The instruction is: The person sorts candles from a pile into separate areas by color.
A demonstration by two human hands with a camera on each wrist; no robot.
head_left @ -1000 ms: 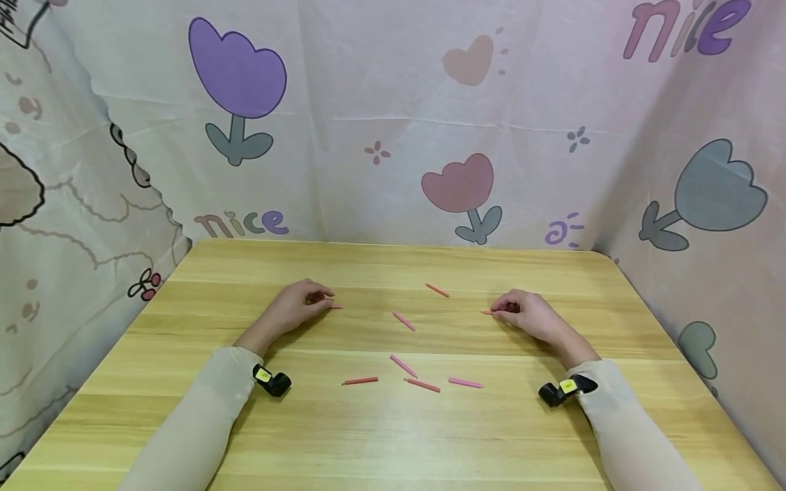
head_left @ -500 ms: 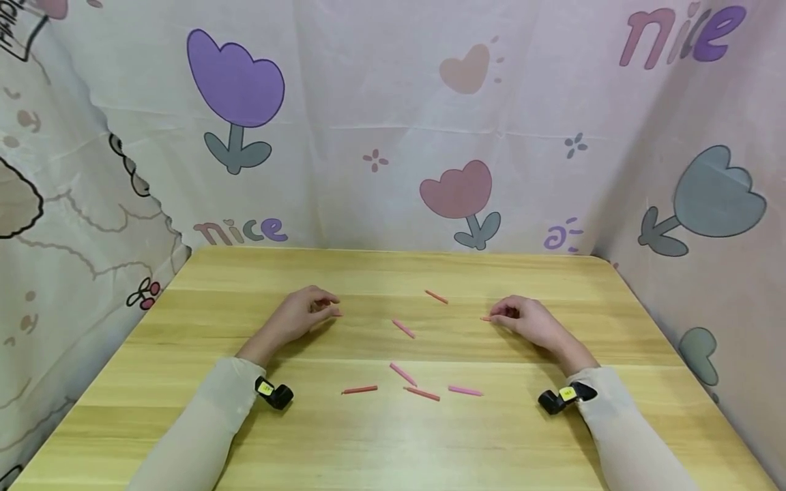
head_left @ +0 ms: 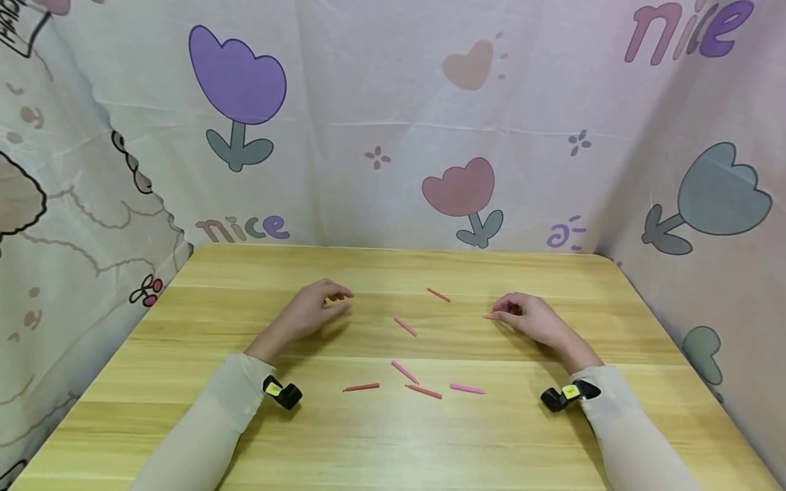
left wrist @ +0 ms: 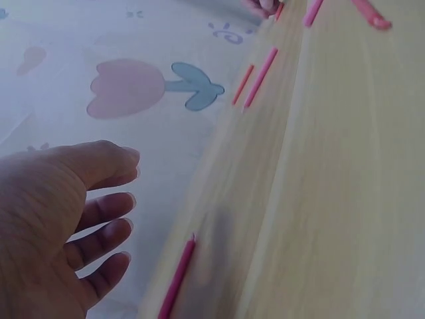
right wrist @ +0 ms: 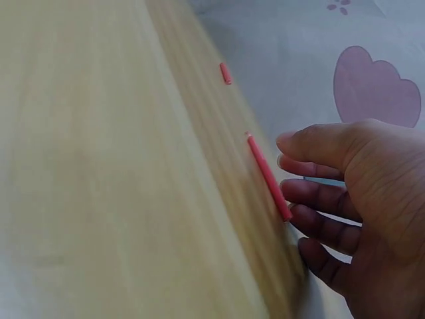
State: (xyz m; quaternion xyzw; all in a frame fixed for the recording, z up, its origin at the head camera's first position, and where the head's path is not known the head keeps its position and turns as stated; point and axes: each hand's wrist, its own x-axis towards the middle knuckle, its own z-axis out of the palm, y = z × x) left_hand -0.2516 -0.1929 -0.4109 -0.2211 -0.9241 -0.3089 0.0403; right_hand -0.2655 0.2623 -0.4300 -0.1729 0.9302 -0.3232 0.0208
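Observation:
My left hand (head_left: 310,310) hovers over the left part of the table, its fingers loosely bent and apart, with nothing between them. Below it, in the left wrist view, lies a thin magenta stick (left wrist: 176,278), like a small candle; the hand hides it from the head view. My right hand (head_left: 531,318) is at the right, with thumb and forefinger close together. Just by its fingertips a red stick (right wrist: 269,178) lies on the table. In the head view only a short end of that stick shows past the fingers; no grip on it is visible.
Between the hands lie an orange-red stick (head_left: 439,294) and a pink stick (head_left: 405,326). Nearer are a second pink stick (head_left: 405,372), a red stick (head_left: 361,387), another red stick (head_left: 424,392) and a pink stick (head_left: 468,389). A printed cloth (head_left: 368,82) hangs behind the wooden table (head_left: 393,443).
My left hand has moved right and its fingertips have parted; the stick that showed at them is now hidden in the head view. My right hand has stayed nearly still.

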